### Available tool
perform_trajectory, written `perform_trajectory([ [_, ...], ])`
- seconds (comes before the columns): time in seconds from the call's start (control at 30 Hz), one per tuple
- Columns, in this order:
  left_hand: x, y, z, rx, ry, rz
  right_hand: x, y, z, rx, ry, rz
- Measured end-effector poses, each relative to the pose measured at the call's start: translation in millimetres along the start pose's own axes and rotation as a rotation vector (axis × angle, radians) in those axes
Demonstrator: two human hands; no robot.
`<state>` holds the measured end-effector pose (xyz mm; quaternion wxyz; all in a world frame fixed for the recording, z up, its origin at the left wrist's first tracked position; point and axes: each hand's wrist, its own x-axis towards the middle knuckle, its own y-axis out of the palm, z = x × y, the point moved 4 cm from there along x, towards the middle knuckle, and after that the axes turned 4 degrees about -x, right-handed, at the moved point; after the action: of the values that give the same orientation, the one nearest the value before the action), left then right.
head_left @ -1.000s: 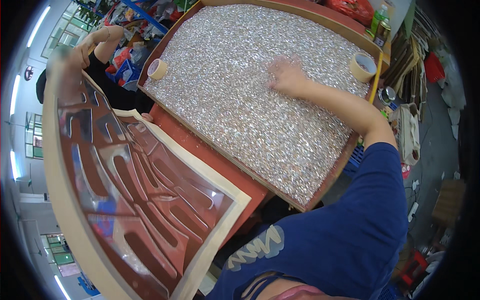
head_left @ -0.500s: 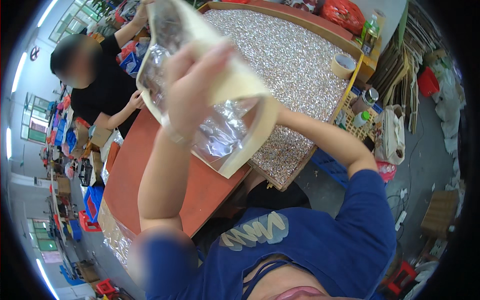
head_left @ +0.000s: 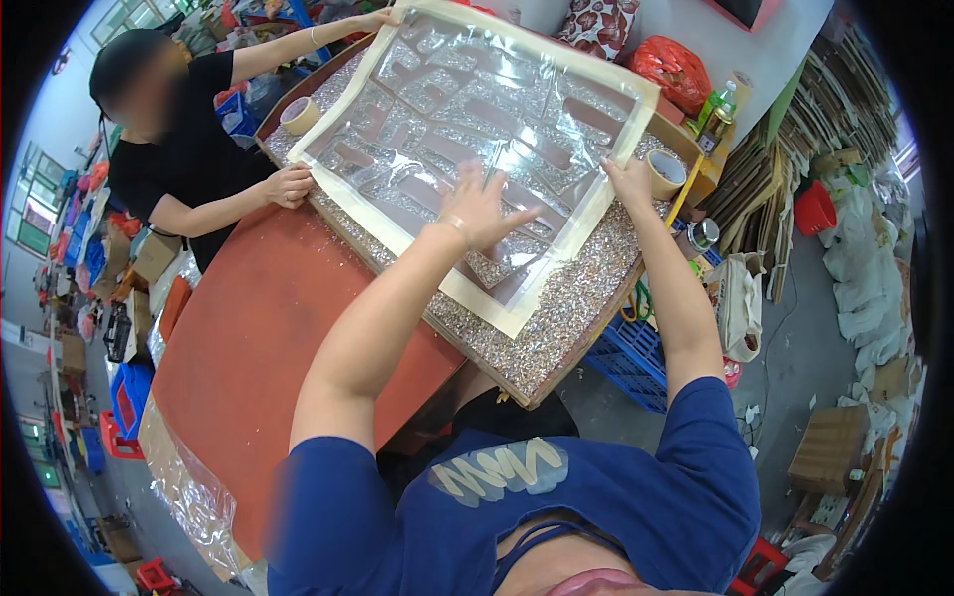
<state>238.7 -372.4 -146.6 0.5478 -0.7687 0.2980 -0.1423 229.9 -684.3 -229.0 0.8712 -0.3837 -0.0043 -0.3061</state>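
Note:
A clear plastic sheet (head_left: 527,204) with a cream tape border and cut-out letter-like shapes lies over small glittering stones (head_left: 556,298) in a shallow wooden-edged tray. My left hand (head_left: 479,209) is spread on the sheet's middle, fingers apart. On the sheet's right border, my right hand (head_left: 630,185) pinches the edge. A co-worker's hand (head_left: 289,186) grips the near left corner, and that person's other hand (head_left: 376,20) is at the far left corner. Through the film the stones show in patches.
One tape roll (head_left: 666,174) stands by my right hand, another tape roll (head_left: 299,116) at the tray's left. A red-brown board (head_left: 318,328) adjoins the tray. Right of it are a blue crate (head_left: 631,363), a metal flask (head_left: 699,236) and bottles (head_left: 717,117).
The sheet has come down from a tilted, raised position onto the tray. My left hand went from gripping it to lying spread on it; my right hand, hidden before, now shows at the edge.

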Motion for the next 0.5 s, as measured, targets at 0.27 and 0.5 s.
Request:
perform_trajectory([
  [0.27,-36,56,53,0.128,-0.258,0.161,-1,-23,31,-0.767,-0.143,-0.311],
  [0.5,-30,52,65,0.076,-0.192,0.148,33,-69,17,-1.024,-0.286,-0.433],
])
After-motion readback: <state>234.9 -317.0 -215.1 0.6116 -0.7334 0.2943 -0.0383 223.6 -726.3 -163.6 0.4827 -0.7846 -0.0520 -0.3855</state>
